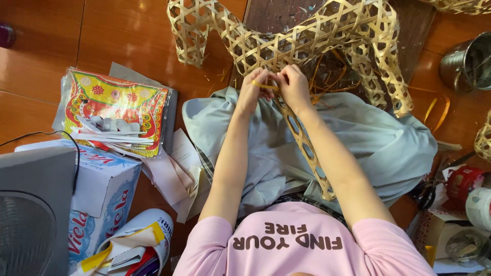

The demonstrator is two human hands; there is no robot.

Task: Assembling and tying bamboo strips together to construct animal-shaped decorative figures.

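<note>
Hands: left hand and right hand pinch bamboo strip on woven frame; metal pot contents unclear.

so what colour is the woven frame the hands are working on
Pale tan bamboo woven frame in an open hexagonal lattice, clearest in the head view.

L hand + R hand pinch bamboo strip | woven frame | lap

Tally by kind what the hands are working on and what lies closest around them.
Hands: 2, left hand and right hand, both pinching a bamboo strip
Woven bamboo frame: 1
Metal pot: 1
Cardboard box: 1
Printed paper pack: 1
Total: 7
</note>
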